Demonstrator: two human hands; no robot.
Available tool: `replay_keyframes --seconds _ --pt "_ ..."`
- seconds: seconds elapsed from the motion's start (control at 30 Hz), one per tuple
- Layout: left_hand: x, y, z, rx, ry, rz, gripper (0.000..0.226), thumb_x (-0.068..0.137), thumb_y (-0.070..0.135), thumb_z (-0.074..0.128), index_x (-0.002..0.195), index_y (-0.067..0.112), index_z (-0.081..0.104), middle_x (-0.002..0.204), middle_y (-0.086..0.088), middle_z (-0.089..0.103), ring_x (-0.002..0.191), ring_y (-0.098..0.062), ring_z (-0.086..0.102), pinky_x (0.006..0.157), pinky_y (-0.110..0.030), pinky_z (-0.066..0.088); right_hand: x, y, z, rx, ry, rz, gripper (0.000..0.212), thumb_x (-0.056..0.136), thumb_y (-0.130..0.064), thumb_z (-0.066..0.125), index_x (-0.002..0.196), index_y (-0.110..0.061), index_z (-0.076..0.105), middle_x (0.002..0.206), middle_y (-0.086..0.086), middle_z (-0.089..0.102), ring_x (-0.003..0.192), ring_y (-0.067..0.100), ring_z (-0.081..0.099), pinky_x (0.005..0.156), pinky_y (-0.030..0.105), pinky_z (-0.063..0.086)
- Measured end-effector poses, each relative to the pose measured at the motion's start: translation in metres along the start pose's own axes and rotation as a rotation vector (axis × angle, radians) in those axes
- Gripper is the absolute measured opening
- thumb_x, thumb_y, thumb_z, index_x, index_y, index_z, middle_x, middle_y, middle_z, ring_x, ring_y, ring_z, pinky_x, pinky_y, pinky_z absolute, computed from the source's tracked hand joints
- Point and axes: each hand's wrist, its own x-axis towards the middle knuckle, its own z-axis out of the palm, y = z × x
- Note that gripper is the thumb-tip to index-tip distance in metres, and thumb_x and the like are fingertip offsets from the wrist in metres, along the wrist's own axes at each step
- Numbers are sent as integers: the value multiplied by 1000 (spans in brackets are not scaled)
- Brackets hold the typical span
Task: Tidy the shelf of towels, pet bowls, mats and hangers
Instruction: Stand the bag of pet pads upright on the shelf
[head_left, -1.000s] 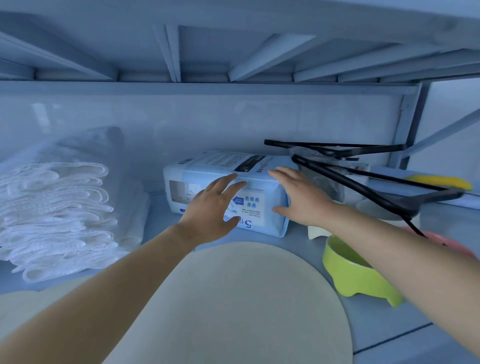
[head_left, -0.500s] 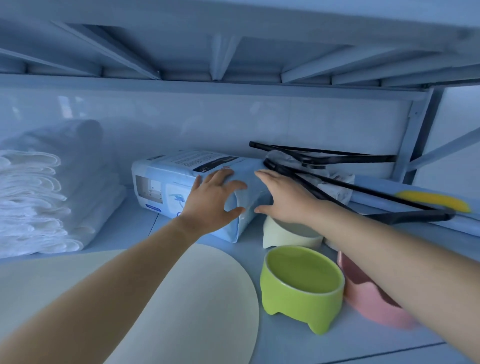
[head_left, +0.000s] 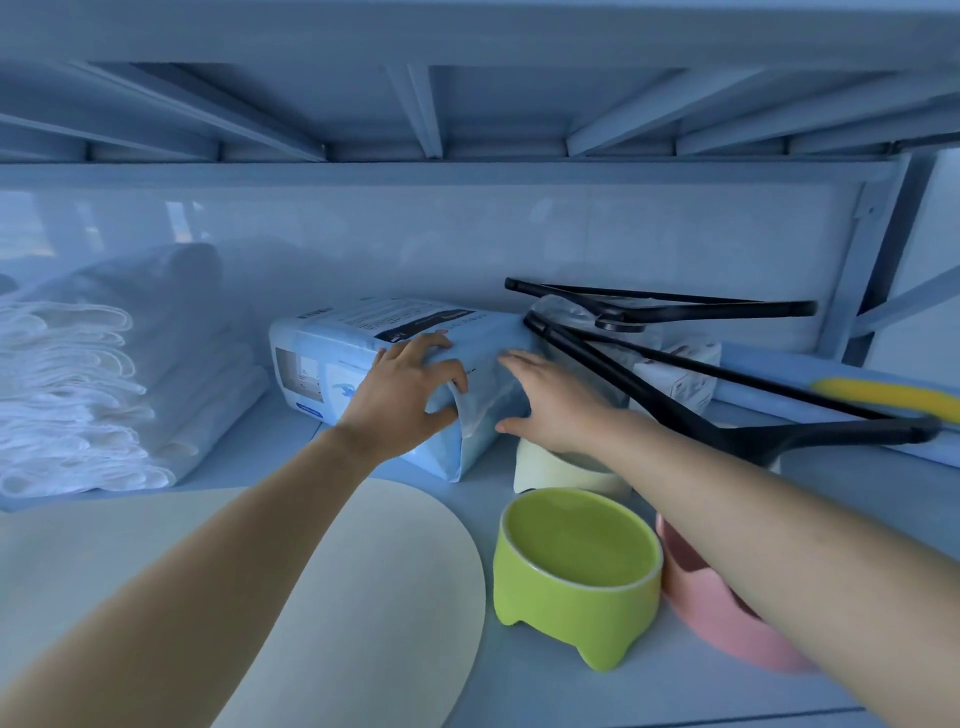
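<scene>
Two hands are on a pale blue plastic package (head_left: 332, 358) at the middle of the shelf (head_left: 675, 691). The package lies flat with its labelled face up. Its long axis runs diagonally, from the back left toward the front right, and its crimped, sealed end points forward beside a cream bowl (head_left: 545, 467).

The left hand (head_left: 402, 395) grips the package near that end, fingers curled over the top edge and thumb pressed against the front. The right hand (head_left: 550, 400) lies with straight fingers flat against the package's right side, holding nothing.

A stack of folded white towels (head_left: 78, 395) sits to the left of the package, apart from it. A cream mat (head_left: 363, 597) with a rounded end covers the front of the shelf under the left forearm. A green bowl (head_left: 576, 582) stands upright just in front of the cream one, with a pink bowl (head_left: 727, 618) beside it under the right forearm. Black hangers (head_left: 675, 312) lie behind the right hand, their long arms stretching rightward.
</scene>
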Motion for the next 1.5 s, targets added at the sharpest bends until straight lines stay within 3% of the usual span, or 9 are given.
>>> replay_keyframes --seconds 0.23,0.47,0.63,0.8,0.93,1.07,1.17,1.33,1.5 --pt "-4 -10 -8 -29 29 -11 14 75 11 69 79 24 67 125 -3 50 114 -26 49 94 -30 33 1 2 0 25 -8 -11 83 83 -33 67 147 -12 19 157 1 14 142 17 20 113 33 24" --pt "-29 -42 -26 -39 15 -24 22 78 4 57 81 25 59 136 9 43 121 -14 43 82 -23 34 8 -4 11 44 10 -47 83 82 -32 69 147 -16 21 158 -2 9 143 14 16 113 36 25" --pt "-35 -52 -33 -22 -1 -21 26 78 0 53 82 26 57 138 10 41 125 -15 41 76 -33 49 17 -12 20 37 18 -57 84 80 -32 70 147 -20 21 158 -3 6 143 16 13 112 39 27" --pt "-34 -68 -40 27 25 -19 28 76 -5 48 83 20 56 137 5 43 123 -19 42 71 -36 51 26 -8 20 6 28 -27 83 81 -30 69 147 -20 20 158 1 4 144 17 11 114 36 24" --pt "-45 -94 -50 55 38 -9 33 72 -10 46 82 20 54 137 5 45 123 -19 42 71 -27 42 26 -10 20 -59 20 -26 78 85 -30 64 148 -20 19 158 0 5 144 17 9 114 33 23" --pt "-63 -128 -60 87 13 -111 40 66 -13 44 81 22 53 142 10 38 129 -17 38 80 -33 46 30 -12 22 -116 33 75 75 88 -32 59 148 -19 16 158 0 6 144 19 10 110 36 31" --pt "-67 -143 -67 100 -13 -142 41 63 -16 43 80 19 55 145 5 37 132 -22 36 92 -36 45 30 -17 25 -95 28 132 75 89 -36 58 148 -16 17 157 2 11 143 20 12 111 34 26" --pt "-74 -141 -65 114 -12 -132 46 64 -19 41 87 16 60 147 -1 35 137 -25 30 100 -38 40 31 -35 25 -21 107 46 72 88 -37 59 147 -17 21 156 -1 17 142 16 16 111 32 23" --pt "-86 -129 -65 133 30 -128 56 67 -18 39 101 20 63 151 -1 30 141 -24 23 100 -37 40 35 -65 34 33 120 -39 72 86 -36 62 145 -20 23 154 -3 16 138 19 26 102 34 36"
